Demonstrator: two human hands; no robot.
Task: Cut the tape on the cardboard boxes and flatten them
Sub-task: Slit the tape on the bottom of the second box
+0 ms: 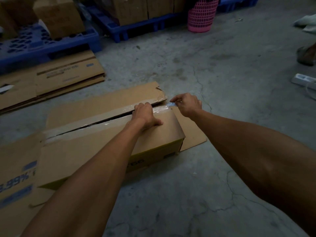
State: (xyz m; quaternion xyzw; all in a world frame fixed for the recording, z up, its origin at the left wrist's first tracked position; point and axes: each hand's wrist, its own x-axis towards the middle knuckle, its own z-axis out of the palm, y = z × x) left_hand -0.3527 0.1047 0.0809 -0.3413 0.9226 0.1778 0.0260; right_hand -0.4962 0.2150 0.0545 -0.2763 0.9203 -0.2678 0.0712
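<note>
One cardboard box point(109, 144) seam mostly split; left hand point(145, 116) grips the flap, right hand point(187, 104) pinches remaining tape point(160, 109); flattening outstanding.

pink basket point(201, 16), blue pallets point(56, 43), pwr strip point(302, 79)

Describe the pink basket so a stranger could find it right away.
Look to the far edge of the concrete floor, where blue pallets carry cardboard boxes. The basket stands on the floor just right of the middle pallet. It is the only pink thing, with perforated plastic walls.
</note>
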